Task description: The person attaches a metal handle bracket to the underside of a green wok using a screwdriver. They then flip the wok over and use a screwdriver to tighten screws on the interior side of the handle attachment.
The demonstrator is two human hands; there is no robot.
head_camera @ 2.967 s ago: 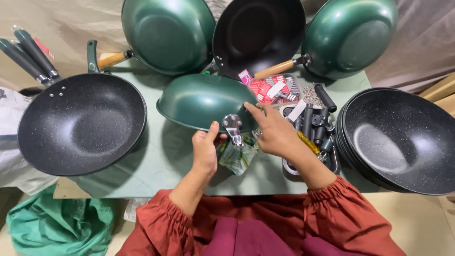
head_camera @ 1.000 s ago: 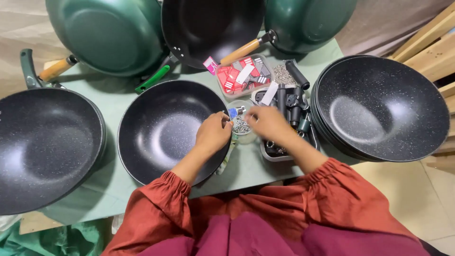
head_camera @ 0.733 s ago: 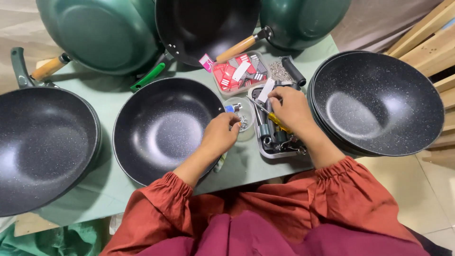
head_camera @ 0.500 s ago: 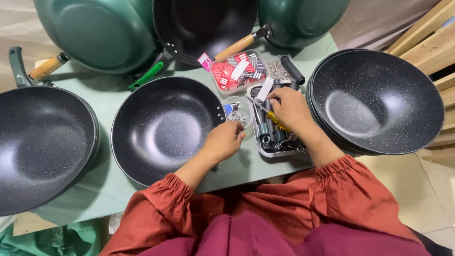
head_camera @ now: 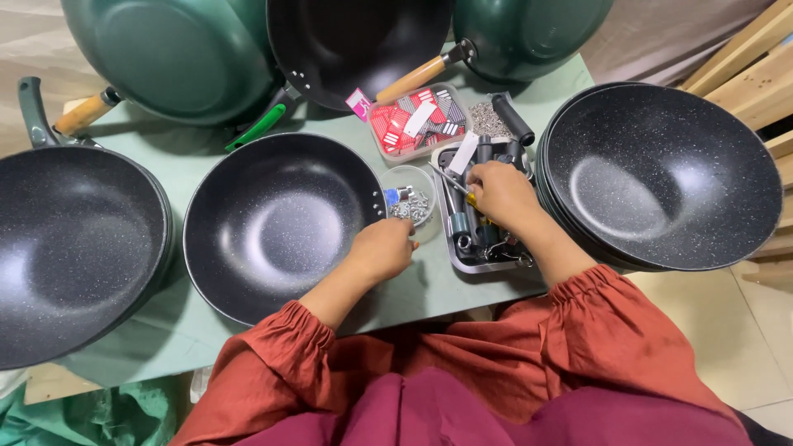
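Note:
A dark speckled wok [head_camera: 273, 227] sits upright on the green table in front of me. My left hand [head_camera: 384, 249] is curled at its right rim, just below a small clear bowl of screws [head_camera: 410, 202]; whether it holds anything is hidden. My right hand [head_camera: 504, 194] rests over a metal tray of tools [head_camera: 462, 260] and grips a screwdriver [head_camera: 448, 179] with a yellow handle, its shaft pointing up-left.
A large speckled pan [head_camera: 70, 248] lies at the left and a stack of woks [head_camera: 661, 177] at the right. Green and black woks [head_camera: 178, 54] lean along the back. A clear box of red tags [head_camera: 413, 124] and a black handle [head_camera: 514, 120] lie behind the tray.
The wok, held upside down three seconds ago, now sits upright. My right hand moved from the screw bowl to the tray and took the screwdriver. My left hand drew back to the wok's rim.

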